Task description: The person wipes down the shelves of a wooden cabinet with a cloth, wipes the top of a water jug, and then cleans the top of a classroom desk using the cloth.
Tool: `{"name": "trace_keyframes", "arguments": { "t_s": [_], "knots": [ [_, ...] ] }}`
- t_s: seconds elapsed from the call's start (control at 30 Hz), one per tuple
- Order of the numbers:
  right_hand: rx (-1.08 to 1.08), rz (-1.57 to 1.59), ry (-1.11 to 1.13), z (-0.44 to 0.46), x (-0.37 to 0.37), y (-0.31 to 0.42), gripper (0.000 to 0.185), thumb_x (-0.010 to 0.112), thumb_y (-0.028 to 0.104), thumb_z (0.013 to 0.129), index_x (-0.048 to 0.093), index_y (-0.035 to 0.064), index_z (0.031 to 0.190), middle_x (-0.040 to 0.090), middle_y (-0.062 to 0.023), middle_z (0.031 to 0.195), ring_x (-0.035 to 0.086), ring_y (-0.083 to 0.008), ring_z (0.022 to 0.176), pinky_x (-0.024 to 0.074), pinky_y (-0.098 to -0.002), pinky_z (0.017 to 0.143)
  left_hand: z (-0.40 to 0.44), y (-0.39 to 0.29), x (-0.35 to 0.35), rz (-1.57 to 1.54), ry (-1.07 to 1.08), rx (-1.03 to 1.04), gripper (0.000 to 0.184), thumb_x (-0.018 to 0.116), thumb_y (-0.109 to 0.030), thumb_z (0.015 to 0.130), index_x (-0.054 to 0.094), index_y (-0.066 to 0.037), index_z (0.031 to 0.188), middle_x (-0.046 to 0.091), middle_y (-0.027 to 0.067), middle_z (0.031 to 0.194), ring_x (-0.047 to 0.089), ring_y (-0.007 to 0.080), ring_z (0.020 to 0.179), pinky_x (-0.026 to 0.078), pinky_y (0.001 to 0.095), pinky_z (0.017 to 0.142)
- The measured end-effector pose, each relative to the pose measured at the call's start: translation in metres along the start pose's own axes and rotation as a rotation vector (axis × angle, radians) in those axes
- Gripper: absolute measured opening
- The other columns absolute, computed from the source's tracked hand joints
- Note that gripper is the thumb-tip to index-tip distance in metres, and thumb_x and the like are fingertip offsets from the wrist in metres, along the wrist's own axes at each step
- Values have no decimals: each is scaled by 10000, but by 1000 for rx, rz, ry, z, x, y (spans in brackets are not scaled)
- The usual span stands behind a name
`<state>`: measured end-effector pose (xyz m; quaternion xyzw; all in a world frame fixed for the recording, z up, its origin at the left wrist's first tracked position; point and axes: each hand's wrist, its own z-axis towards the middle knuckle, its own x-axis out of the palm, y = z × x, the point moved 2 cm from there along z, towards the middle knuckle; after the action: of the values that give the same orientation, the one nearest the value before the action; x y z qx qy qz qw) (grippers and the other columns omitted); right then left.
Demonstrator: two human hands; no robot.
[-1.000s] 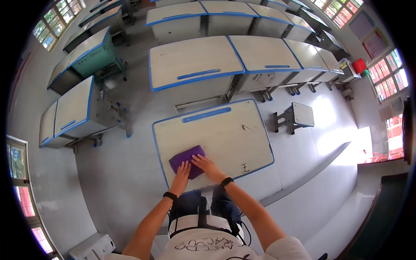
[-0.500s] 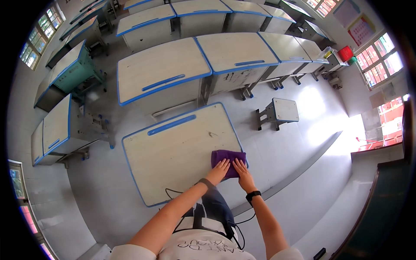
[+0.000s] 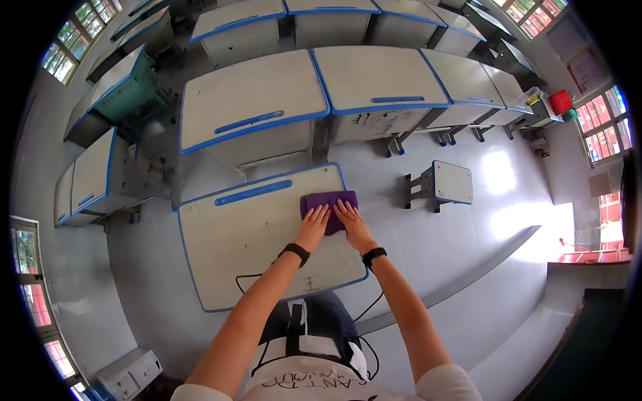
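Note:
A folded purple cloth (image 3: 340, 222) lies on the right part of the near desk (image 3: 227, 247), close to its right edge. My left hand (image 3: 313, 226) rests flat on the cloth's left part, fingers stretched forward. On its right part lies my right hand (image 3: 354, 224), also with fingers extended. Both hands press from above and neither wraps round the cloth. The desktop is pale with blue edging, a blue groove (image 3: 254, 192) along its far side and dark marks near the close edge.
Beyond stands a row of similar desks (image 3: 254, 100). A stool (image 3: 452, 182) is on the floor at the right. More desks (image 3: 93, 170) stand at the left. A black cable (image 3: 242, 284) hangs by the desk. A raised step edge (image 3: 461, 271) crosses the floor at the right.
The cloth and both hands have slid from the near right corner towards the far side of the desk. Marks near the close edge now show. The camera view has shifted slightly.

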<state>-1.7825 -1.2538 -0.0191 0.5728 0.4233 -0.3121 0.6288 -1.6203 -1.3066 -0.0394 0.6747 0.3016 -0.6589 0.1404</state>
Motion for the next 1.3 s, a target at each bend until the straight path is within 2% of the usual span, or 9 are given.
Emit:
{"name": "trace_keyframes", "arguments": {
  "t_s": [0.07,0.27,0.5,0.63,0.9,1.13,1.23,1.3],
  "knots": [
    [7,69,22,11,-5,-5,716,457,-133,733,397,60,1420,311,-105,1523,277,-319,1407,244,-436,1153,5,3,-10,-36,53,-26,616,502,-15,844,331,-2,1436,279,136,1528,258,274,1419,232,387,1164],
    [12,151,-36,-13,-6,0,741,468,-150,705,411,62,1412,335,-108,1510,284,-321,1403,249,-430,1154,-10,-14,-17,-104,20,-32,606,459,31,837,331,12,1429,274,152,1524,251,296,1417,265,386,1157],
    [105,260,-38,-96,-10,28,794,423,-200,674,397,63,1423,307,-128,1521,243,-346,1415,212,-448,1167,-55,-65,15,-55,-28,117,599,460,-6,845,320,36,1426,277,176,1514,257,331,1407,262,402,1152],
    [205,272,-68,-143,-5,51,797,416,-202,677,399,71,1426,316,-134,1516,241,-360,1414,210,-467,1163,-84,-96,15,-26,52,186,583,434,-64,876,302,40,1434,274,183,1514,256,328,1409,245,401,1158],
    [383,185,-134,-170,34,131,752,444,-168,726,378,70,1436,319,-140,1512,263,-374,1402,237,-468,1150,-141,-71,31,-168,5,314,550,448,-109,904,332,3,1430,316,142,1506,289,284,1401,259,383,1151],
    [173,-98,37,-141,103,231,702,481,-22,787,289,14,1461,257,-141,1539,250,-361,1410,226,-470,1148,-264,6,11,-120,-55,222,539,452,-108,898,356,8,1415,347,140,1488,324,284,1381,280,383,1142],
    [13,-52,89,-121,133,281,718,475,-47,772,293,26,1462,246,-159,1540,242,-373,1413,214,-478,1150,-331,48,-3,-102,-52,152,556,462,-89,881,353,16,1415,353,150,1479,331,291,1377,290,387,1138],
    [-100,-47,148,-105,155,314,724,492,-5,775,281,24,1467,228,-150,1549,227,-354,1424,203,-477,1153,-377,74,-8,-94,-29,96,568,474,-78,869,352,20,1415,350,155,1480,324,297,1380,288,390,1139]
  ]
}}
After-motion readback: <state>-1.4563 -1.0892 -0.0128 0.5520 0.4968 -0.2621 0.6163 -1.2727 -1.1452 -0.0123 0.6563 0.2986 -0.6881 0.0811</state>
